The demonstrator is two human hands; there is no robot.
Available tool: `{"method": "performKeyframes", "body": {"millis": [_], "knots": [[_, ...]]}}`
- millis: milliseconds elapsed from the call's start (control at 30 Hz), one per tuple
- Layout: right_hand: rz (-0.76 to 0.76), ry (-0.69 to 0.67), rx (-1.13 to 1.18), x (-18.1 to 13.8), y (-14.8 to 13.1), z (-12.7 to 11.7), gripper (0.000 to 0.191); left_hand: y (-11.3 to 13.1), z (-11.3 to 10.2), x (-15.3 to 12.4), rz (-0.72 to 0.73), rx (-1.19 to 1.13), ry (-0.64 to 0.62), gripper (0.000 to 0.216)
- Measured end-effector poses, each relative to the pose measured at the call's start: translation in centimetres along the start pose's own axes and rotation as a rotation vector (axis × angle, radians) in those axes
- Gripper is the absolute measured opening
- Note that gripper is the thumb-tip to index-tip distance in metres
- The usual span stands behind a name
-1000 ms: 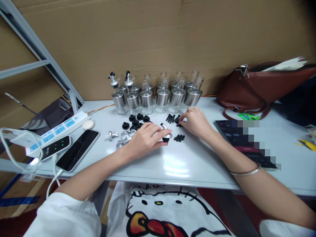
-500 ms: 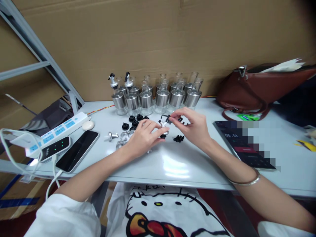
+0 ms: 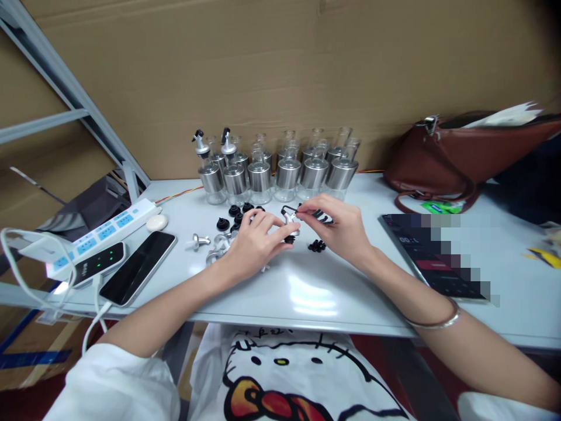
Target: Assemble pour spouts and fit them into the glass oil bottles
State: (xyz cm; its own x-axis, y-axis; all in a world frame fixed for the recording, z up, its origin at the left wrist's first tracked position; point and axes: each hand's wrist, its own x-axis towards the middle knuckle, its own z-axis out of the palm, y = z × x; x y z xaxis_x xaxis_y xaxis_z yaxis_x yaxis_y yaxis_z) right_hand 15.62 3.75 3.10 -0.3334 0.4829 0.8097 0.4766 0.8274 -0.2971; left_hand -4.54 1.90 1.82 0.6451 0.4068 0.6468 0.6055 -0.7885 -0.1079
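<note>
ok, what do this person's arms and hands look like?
Left hand and right hand are bare, no gloves. Loose white sleeves end around the elbows. A thin, silver-coloured bangle circles the right forearm.

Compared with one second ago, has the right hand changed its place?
Yes: the right hand has moved left, farther from the brown bag.

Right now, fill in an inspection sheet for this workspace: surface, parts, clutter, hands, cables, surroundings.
Surface: white table, glossy, reflecting light.
Parts: bottles in rows, two wearing pourer tops; black stoppers, silver spouts and small black pieces lie loose.
Clutter: phone left; tablet and brown bag right.
Hands: left fingers grip a silver pourer; right fingers pinch a black bent piece at its top.
Cables: white cables left; red-yellow wires further back.
Surroundings: cardboard backdrop, metal frame left.
</note>
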Motion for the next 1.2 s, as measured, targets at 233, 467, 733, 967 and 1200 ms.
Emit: {"method": "performKeyframes", "body": {"millis": [233,467,733,967,1200], "knots": [[0.034,-0.014,0.031,-0.12,-0.17,0.18,0.007,0.29,0.16,-0.13,-0.071,0.036,0.079,0.028],[0.134,-0.024,0.09,-0.18,-0.18,0.21,0.008,0.06,0.72,-0.31,-0.052,-0.005,0.042,0.031],[0.252,-0.086,0.115,-0.27,-0.77,0.26,0.014,-0.05,0.22,-0.29,-0.059,-0.034,0.01,0.032],[0.717,-0.318,0.856,-0.09,-0.19,0.67,0.042,-0.03,0.0,-0.2,0.009,-0.05,0.018,0.032],[0.938,-0.533,1.433,0.01,-0.91,-0.01,0.026,0.19,-0.27,-0.16,0.084,-0.055,0.104,0.031]]}}
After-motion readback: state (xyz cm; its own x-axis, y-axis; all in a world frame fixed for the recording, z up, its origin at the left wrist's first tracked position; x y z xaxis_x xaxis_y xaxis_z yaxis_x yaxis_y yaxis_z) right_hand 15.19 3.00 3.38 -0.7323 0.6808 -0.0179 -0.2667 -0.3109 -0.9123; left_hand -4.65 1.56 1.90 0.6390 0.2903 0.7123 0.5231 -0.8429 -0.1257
